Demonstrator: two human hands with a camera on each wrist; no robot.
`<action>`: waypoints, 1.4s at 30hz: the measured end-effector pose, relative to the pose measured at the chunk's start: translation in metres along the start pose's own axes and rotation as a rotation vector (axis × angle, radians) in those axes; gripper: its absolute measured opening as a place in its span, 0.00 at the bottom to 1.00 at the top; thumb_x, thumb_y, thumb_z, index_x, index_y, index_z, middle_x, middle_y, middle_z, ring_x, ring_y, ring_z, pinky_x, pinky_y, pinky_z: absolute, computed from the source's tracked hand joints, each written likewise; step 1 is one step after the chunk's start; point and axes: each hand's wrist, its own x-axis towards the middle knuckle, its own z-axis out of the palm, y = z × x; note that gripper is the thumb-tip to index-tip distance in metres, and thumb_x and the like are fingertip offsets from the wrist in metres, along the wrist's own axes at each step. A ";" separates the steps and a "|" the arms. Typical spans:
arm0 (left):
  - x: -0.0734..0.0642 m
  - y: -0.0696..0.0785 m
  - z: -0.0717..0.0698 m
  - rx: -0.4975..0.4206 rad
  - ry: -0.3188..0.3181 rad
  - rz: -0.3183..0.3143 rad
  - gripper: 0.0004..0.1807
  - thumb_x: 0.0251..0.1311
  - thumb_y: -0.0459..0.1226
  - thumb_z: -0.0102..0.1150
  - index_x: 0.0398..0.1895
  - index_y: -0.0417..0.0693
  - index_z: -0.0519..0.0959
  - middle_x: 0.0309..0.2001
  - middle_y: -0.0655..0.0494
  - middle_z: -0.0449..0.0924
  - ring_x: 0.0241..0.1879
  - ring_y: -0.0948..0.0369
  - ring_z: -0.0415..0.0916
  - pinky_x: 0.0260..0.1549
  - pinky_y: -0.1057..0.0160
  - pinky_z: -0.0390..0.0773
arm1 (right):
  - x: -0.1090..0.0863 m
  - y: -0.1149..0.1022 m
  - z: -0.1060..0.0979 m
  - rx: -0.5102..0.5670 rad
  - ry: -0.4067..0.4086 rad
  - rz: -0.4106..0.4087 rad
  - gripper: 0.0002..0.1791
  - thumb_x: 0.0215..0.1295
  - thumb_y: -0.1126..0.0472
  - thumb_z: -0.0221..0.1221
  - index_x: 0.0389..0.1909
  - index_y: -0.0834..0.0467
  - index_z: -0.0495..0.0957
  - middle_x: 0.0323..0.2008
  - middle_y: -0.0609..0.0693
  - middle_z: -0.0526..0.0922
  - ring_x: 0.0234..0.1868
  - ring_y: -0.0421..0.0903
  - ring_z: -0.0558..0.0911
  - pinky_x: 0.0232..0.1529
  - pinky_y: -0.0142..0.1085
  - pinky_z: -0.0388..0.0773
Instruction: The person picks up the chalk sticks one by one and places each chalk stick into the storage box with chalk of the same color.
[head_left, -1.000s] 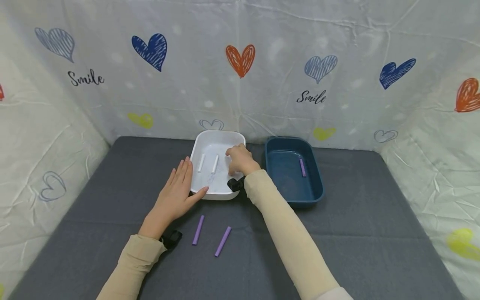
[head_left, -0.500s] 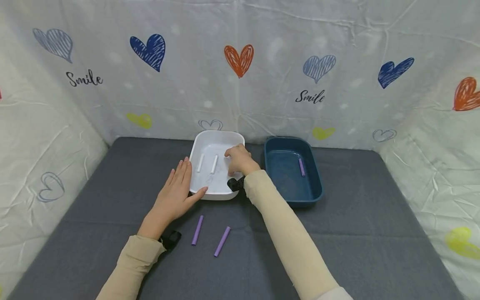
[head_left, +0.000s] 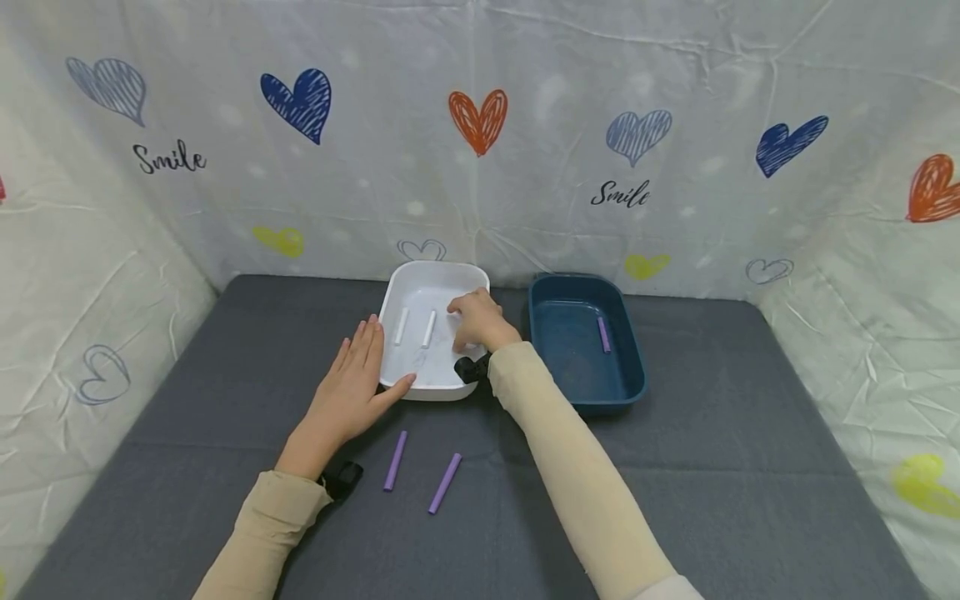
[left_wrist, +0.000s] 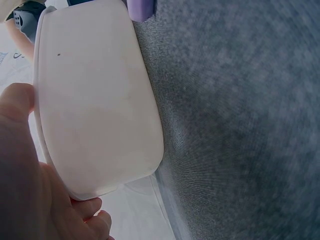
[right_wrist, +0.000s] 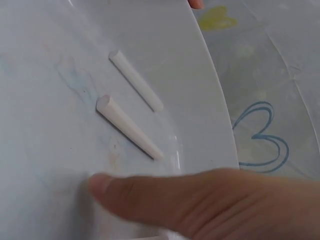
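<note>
A white tray (head_left: 437, 392) stands at the back of the table with two white chalk sticks, a nearer one (right_wrist: 129, 126) and a farther one (right_wrist: 136, 82), lying side by side in it. My left hand (head_left: 352, 383) rests against the tray's left side, fingers straight and thumb along its front rim. Over the tray's right part is my right hand (head_left: 480, 321), thumb and forefinger bent downward and apart. In the right wrist view, a pale edge (right_wrist: 150, 238) shows at the bottom below the thumb. The other right fingertips are hidden there.
To the right stands a dark blue tray (head_left: 592, 405) holding a purple chalk stick (head_left: 603, 335). Two purple chalk sticks, one left (head_left: 395, 460) and one right (head_left: 445, 483), lie on the grey cloth in front. A heart-printed curtain (head_left: 547, 108) hangs behind.
My right thumb has shifted slightly left, away from the palm. The left hand, both trays and the visible chalk sticks stay put.
</note>
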 end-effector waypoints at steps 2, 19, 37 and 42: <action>0.000 -0.001 0.001 -0.001 -0.006 -0.002 0.55 0.69 0.65 0.41 0.78 0.34 0.34 0.79 0.39 0.30 0.78 0.47 0.29 0.74 0.46 0.36 | 0.000 0.000 0.000 0.051 0.013 -0.007 0.34 0.49 0.60 0.76 0.61 0.52 0.80 0.56 0.50 0.79 0.64 0.49 0.67 0.68 0.55 0.58; -0.001 0.002 -0.002 -0.002 -0.002 -0.011 0.55 0.69 0.65 0.41 0.78 0.33 0.35 0.79 0.38 0.32 0.78 0.45 0.31 0.74 0.44 0.38 | -0.010 -0.006 -0.019 0.440 0.087 -0.015 0.33 0.63 0.54 0.66 0.68 0.59 0.71 0.60 0.55 0.79 0.65 0.55 0.70 0.71 0.59 0.50; 0.000 0.001 -0.001 -0.011 -0.003 -0.003 0.55 0.69 0.66 0.41 0.78 0.33 0.34 0.79 0.38 0.31 0.78 0.45 0.31 0.74 0.44 0.37 | -0.057 0.007 -0.033 0.478 0.157 -0.108 0.30 0.69 0.52 0.61 0.69 0.58 0.69 0.63 0.56 0.76 0.66 0.54 0.72 0.63 0.48 0.72; 0.000 0.001 0.000 -0.012 -0.001 -0.003 0.55 0.69 0.66 0.41 0.78 0.34 0.34 0.79 0.38 0.31 0.77 0.44 0.32 0.74 0.45 0.36 | -0.076 0.012 -0.032 0.508 0.203 -0.157 0.28 0.69 0.53 0.60 0.68 0.58 0.71 0.63 0.55 0.75 0.65 0.52 0.73 0.63 0.50 0.72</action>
